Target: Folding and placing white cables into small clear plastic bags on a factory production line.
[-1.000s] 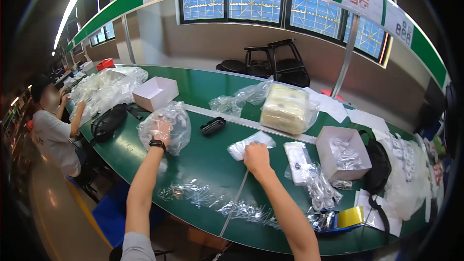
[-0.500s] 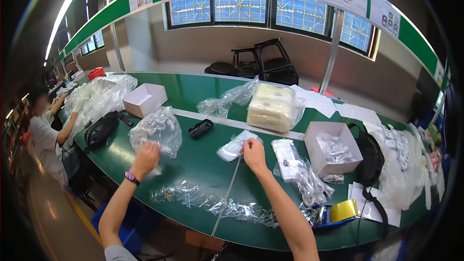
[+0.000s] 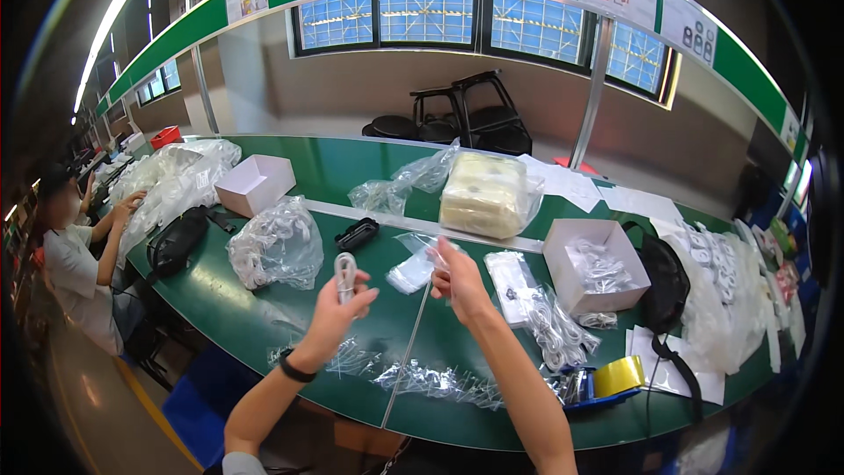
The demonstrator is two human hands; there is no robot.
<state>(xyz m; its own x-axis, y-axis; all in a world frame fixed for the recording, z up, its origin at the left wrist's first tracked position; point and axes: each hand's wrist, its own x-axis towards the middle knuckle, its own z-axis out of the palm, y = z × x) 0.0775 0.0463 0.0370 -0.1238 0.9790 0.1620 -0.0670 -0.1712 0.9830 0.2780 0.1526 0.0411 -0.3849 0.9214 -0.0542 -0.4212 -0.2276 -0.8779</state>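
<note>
Near the middle of the frame, above the green tabletop [image 3: 264,317], the left hand [image 3: 338,303] grips a coiled white cable [image 3: 345,271] while the right hand [image 3: 457,277] pinches a small clear bag [image 3: 420,257], whose mouth is best held wide for the coil.

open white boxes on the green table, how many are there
2. One white box sits at the far left, behind the big clear bag of white cables. The other white box stands right of the right hand, holding bagged cables. Others may be hidden.
</note>
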